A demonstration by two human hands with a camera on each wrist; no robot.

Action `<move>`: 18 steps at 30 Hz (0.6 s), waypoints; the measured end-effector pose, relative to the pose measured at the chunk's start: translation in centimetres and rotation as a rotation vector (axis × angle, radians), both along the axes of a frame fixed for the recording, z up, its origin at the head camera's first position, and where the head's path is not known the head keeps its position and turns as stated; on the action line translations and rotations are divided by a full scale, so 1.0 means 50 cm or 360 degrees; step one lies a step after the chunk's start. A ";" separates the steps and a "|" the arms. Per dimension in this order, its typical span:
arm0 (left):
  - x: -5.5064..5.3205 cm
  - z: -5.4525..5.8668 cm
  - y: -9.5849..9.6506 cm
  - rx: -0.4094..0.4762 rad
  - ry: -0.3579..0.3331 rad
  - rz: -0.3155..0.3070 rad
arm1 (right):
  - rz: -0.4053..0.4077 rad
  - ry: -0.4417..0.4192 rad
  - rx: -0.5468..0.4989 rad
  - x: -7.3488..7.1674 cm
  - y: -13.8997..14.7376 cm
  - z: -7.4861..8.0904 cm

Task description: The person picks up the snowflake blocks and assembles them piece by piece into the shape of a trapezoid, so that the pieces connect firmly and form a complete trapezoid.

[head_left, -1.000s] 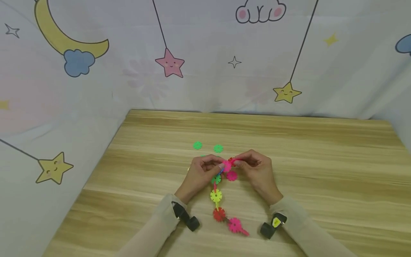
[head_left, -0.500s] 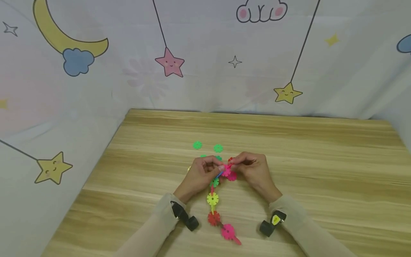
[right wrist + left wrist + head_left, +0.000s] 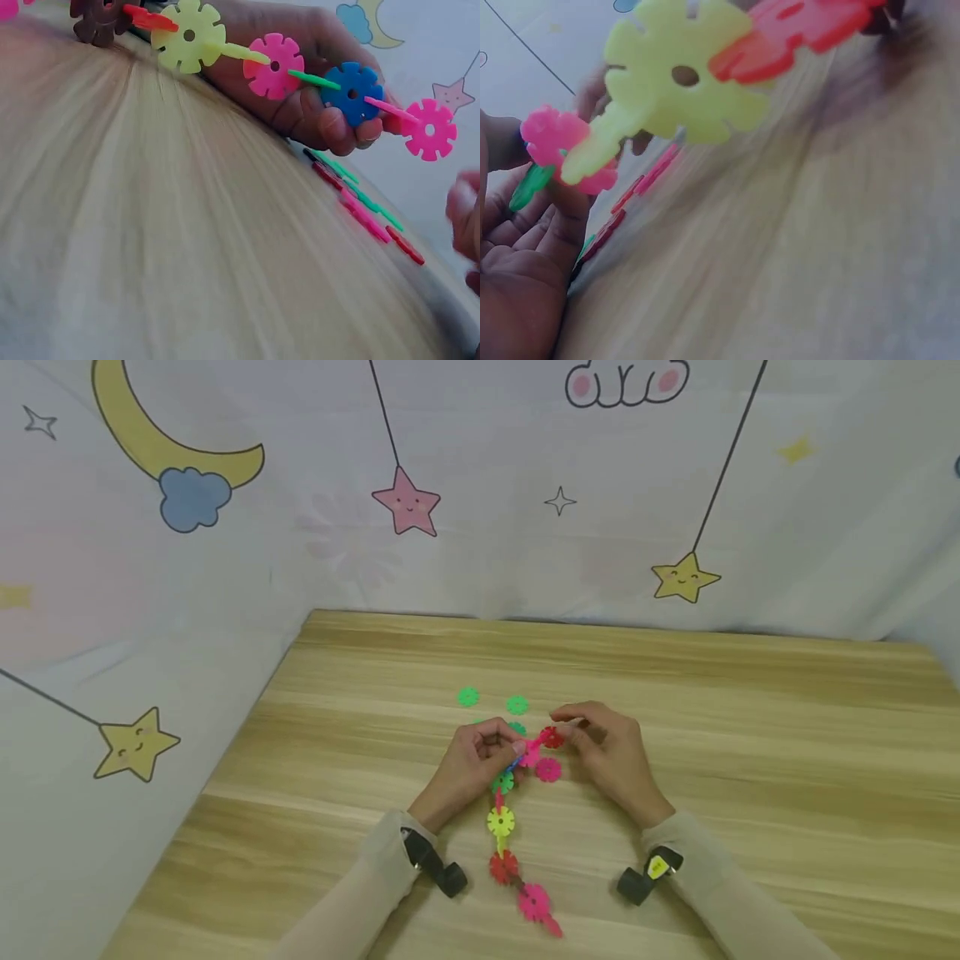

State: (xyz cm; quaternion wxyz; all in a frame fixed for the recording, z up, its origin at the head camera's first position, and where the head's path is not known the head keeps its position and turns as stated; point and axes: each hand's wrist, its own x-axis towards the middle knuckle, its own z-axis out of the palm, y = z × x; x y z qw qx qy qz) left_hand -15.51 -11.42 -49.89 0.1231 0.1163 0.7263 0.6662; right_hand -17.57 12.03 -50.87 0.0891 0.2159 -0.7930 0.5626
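Note:
A chain of interlocking snowflake discs hangs from my left hand [image 3: 476, 768], which pinches it near the upper end. In the right wrist view the finger and thumb hold the chain by a blue disc [image 3: 347, 79]. Beyond it, a pink disc [image 3: 430, 114] forms the chain's free end. Below the hand run green, pink, yellow [image 3: 500, 811], red and brown discs, with another pink disc [image 3: 534, 902] near the lower end. My right hand [image 3: 615, 760] is off the chain, thumb and fingers parted, beside a loose red disc [image 3: 553, 742] on the table.
Several loose discs lie on the wooden table [image 3: 750, 760]: green discs [image 3: 468, 697] toward the back, and a deep pink disc [image 3: 548, 761] near the chain's top. A printed cloth [image 3: 495, 560] hangs behind the table. Each sleeve carries a black wrist camera [image 3: 442, 868].
My right hand has let go of the pink disc at the chain's upper end and drawn back to the right, its fingers parting. The left hand keeps its hold; the chain has swung slightly.

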 end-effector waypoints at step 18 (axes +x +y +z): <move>0.000 0.005 0.011 0.0005 -0.0068 0.0018 | -0.0104 -0.0126 0.0171 -0.005 0.005 0.011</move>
